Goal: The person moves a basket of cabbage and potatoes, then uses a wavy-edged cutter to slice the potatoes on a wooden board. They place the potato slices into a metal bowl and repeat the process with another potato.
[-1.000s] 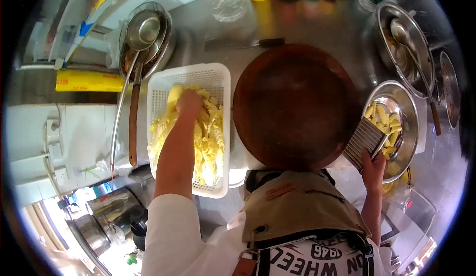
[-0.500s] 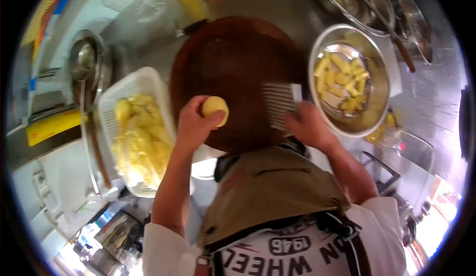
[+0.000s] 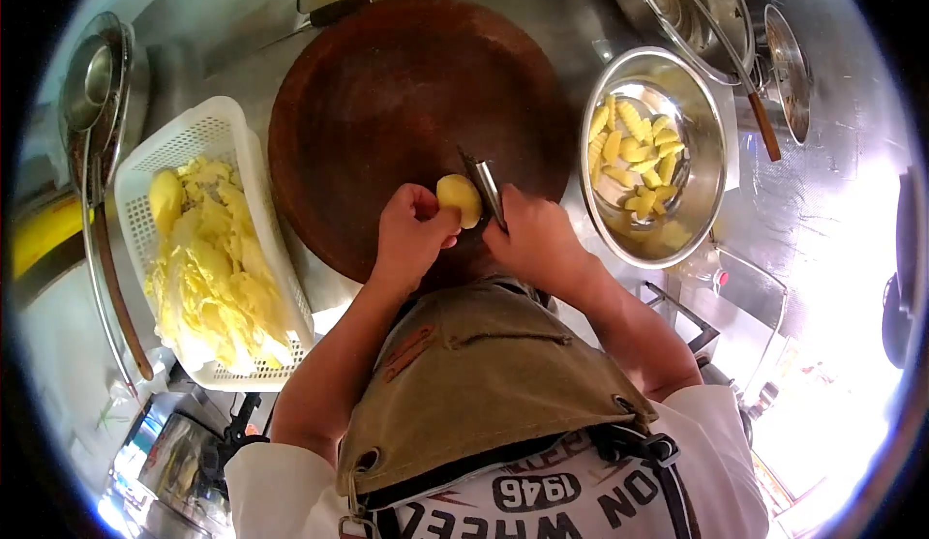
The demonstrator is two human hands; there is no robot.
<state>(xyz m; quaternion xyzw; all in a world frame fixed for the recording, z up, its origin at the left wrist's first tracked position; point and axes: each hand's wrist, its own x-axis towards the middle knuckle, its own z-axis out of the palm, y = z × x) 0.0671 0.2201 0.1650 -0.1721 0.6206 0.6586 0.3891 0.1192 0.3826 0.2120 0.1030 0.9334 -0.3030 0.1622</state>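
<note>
My left hand point(image 3: 411, 234) grips a peeled yellow potato point(image 3: 458, 199) by its left side, at the front part of a round brown chopping board point(image 3: 406, 84). Closed around its metal handle bar, my right hand point(image 3: 534, 233) has a crinkle cutter point(image 3: 487, 191) right at the potato's right side. The cutter is seen nearly edge-on, its blade standing upright. A steel bowl point(image 3: 716, 166) to the right of the board contains ridged yellow potato pieces point(image 3: 639, 152). On the left, a white plastic basket point(image 3: 256, 186) is loaded with yellow food in a clear bag point(image 3: 213, 268).
A knife with a dark handle point(image 3: 339, 10) lies behind the board. Long-handled ladles point(image 3: 97, 79) rest at far left. At back right stand a steel pot point(image 3: 711, 26) with a wooden-handled ladle point(image 3: 763, 123) and a strainer point(image 3: 789, 74).
The cutter has swung from lying broadside to nearly edge-on and moved left, up to the potato. My two hands have come together over the board's front. The whole view has shifted slightly.
</note>
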